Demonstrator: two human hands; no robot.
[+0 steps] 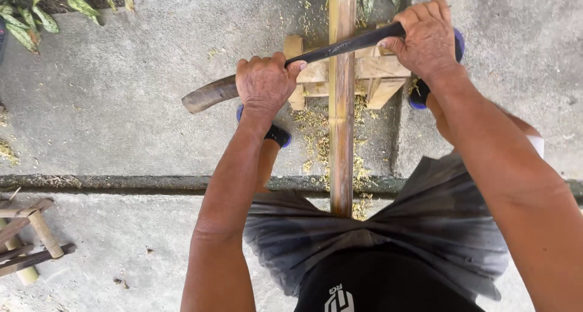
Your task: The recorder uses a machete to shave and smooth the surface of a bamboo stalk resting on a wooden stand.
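Currently a long dark blade (340,46) is gripped at both ends by the clenched left hand (265,81) and right hand (428,37), laid across the bamboo pole (342,105) on its wooden rest (376,75); a slip could drag the edge toward the knees.

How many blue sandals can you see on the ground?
2. One blue sandal sits below the left hand; the other blue sandal is under the right hand. Both are partly hidden.

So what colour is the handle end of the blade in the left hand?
Greyish brown, horn-like handle, curving out past the left hand; shown in the head view.
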